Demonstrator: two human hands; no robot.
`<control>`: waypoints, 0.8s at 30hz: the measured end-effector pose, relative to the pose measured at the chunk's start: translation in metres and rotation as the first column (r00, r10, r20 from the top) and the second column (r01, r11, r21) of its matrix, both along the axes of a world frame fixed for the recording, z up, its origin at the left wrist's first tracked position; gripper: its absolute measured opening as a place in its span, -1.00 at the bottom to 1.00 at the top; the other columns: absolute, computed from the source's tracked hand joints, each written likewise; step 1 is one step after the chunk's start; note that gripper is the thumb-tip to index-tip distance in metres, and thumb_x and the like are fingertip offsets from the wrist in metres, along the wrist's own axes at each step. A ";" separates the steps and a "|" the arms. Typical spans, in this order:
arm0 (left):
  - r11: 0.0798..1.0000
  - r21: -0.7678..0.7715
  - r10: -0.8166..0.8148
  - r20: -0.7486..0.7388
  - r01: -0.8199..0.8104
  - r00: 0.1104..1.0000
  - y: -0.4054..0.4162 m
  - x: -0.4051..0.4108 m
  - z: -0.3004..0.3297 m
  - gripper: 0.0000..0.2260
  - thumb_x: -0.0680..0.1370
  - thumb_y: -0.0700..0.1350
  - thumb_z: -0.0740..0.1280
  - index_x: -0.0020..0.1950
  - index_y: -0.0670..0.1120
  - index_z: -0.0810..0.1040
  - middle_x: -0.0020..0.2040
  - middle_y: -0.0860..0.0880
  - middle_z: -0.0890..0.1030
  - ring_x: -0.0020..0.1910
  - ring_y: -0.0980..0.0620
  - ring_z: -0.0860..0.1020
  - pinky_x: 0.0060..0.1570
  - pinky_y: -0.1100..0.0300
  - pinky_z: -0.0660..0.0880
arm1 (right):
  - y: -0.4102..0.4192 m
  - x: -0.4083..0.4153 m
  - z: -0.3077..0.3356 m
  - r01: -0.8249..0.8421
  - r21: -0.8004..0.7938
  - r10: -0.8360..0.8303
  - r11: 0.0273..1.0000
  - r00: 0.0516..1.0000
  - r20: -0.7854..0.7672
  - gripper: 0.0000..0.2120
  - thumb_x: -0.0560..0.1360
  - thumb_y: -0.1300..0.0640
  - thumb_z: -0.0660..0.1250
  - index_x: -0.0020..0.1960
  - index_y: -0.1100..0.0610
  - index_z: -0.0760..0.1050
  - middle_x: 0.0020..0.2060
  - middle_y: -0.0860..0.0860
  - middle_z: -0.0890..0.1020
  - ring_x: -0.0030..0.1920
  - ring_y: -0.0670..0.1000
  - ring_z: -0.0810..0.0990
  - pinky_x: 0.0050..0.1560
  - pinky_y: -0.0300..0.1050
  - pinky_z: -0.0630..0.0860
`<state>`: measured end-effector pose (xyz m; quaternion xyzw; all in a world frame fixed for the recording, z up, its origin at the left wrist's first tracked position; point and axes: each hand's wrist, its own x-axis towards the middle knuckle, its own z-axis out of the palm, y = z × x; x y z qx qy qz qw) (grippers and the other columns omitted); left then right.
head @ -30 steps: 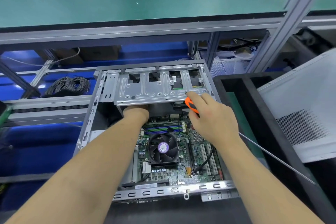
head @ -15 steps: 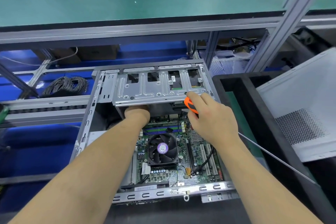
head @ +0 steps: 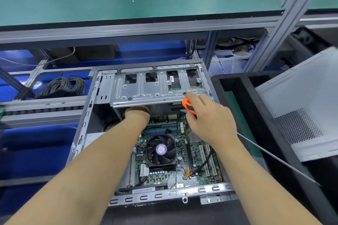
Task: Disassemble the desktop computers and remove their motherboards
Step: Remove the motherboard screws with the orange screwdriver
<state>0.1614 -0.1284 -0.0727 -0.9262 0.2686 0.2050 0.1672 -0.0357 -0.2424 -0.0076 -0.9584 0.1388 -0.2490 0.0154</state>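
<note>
Two hands remain almost unmoved: left hand (head: 137, 113) reaches under the drive cage (head: 155, 87), fingers hidden; right hand (head: 210, 120) grips the screwdriver (head: 188, 106) at 12 o'clock of the still-mounted motherboard (head: 175, 153).

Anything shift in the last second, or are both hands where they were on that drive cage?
Nothing visibly changed. The left hand still reaches under the drive cage, its fingers hidden; the right hand still grips the orange-handled screwdriver at the cage's front edge. The motherboard stays in the case.
</note>
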 end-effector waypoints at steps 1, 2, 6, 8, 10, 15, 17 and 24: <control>1.000 0.000 0.000 0.006 0.000 1.000 0.000 0.000 0.000 -0.58 0.59 -0.31 0.25 0.46 -0.17 0.40 0.44 -0.17 0.44 0.39 -0.21 0.43 0.30 -0.06 0.44 | 0.000 0.000 0.000 0.000 0.001 0.000 1.000 1.000 -0.001 -0.65 0.45 0.15 0.43 0.23 0.13 0.55 -0.18 0.05 0.59 -0.49 0.13 0.48 -0.56 -0.09 0.45; 1.000 0.004 -0.003 0.012 0.003 1.000 0.000 0.000 0.000 -0.58 0.59 -0.31 0.24 0.45 -0.16 0.40 0.43 -0.16 0.44 0.38 -0.21 0.43 0.29 -0.06 0.44 | 0.000 0.000 0.000 -0.001 0.002 0.001 1.000 1.000 -0.004 -0.65 0.46 0.14 0.42 0.23 0.13 0.54 -0.17 0.05 0.59 -0.48 0.13 0.48 -0.56 -0.08 0.46; 0.998 0.058 -0.012 -0.006 0.012 1.000 0.001 -0.001 0.002 -0.62 0.58 -0.29 0.25 0.40 -0.15 0.45 0.38 -0.14 0.50 0.33 -0.19 0.47 0.20 -0.02 0.46 | -0.001 0.000 -0.001 -0.001 0.002 0.001 1.000 1.000 -0.010 -0.65 0.47 0.13 0.41 0.23 0.12 0.53 -0.17 0.05 0.59 -0.48 0.13 0.49 -0.54 -0.09 0.47; 0.996 0.083 -0.025 -0.010 0.026 1.000 0.003 0.000 0.002 -0.65 0.57 -0.28 0.26 0.36 -0.15 0.49 0.33 -0.14 0.53 0.29 -0.19 0.50 0.07 0.02 0.45 | -0.001 0.000 -0.001 -0.001 0.001 0.001 1.000 1.000 -0.008 -0.65 0.46 0.13 0.42 0.23 0.12 0.53 -0.17 0.05 0.60 -0.48 0.13 0.49 -0.54 -0.08 0.47; 0.995 0.094 -0.044 -0.002 0.044 0.999 0.004 0.000 0.002 -0.67 0.57 -0.27 0.27 0.34 -0.16 0.50 0.31 -0.14 0.54 0.27 -0.18 0.51 0.04 0.03 0.45 | -0.001 0.000 -0.001 -0.006 0.004 0.006 1.000 1.000 -0.009 -0.65 0.46 0.13 0.42 0.23 0.12 0.53 -0.17 0.05 0.60 -0.48 0.13 0.50 -0.54 -0.07 0.48; 0.995 0.089 -0.036 -0.017 0.037 0.999 0.005 -0.001 0.001 -0.65 0.57 -0.29 0.26 0.36 -0.17 0.48 0.34 -0.14 0.51 0.29 -0.18 0.50 0.12 0.00 0.46 | -0.001 0.001 -0.001 -0.009 0.007 0.009 1.000 1.000 -0.005 -0.65 0.45 0.14 0.43 0.22 0.13 0.54 -0.17 0.05 0.60 -0.49 0.14 0.49 -0.55 -0.09 0.47; 0.998 0.059 -0.006 -0.026 0.008 1.000 0.005 -0.001 0.001 -0.62 0.56 -0.30 0.27 0.39 -0.17 0.46 0.38 -0.14 0.49 0.32 -0.19 0.48 0.18 -0.02 0.46 | -0.001 0.001 -0.001 -0.011 0.013 0.011 1.000 1.000 -0.011 -0.65 0.46 0.13 0.43 0.23 0.13 0.53 -0.16 0.05 0.60 -0.48 0.13 0.50 -0.54 -0.08 0.48; 0.999 -0.011 0.036 0.020 -0.036 0.999 0.000 0.000 -0.001 -0.58 0.59 -0.32 0.25 0.45 -0.17 0.41 0.42 -0.17 0.46 0.36 -0.22 0.46 0.26 -0.05 0.45 | -0.001 0.001 0.000 -0.003 0.018 0.003 1.000 1.000 -0.026 -0.66 0.47 0.12 0.41 0.23 0.12 0.52 -0.15 0.05 0.60 -0.46 0.13 0.51 -0.52 -0.05 0.50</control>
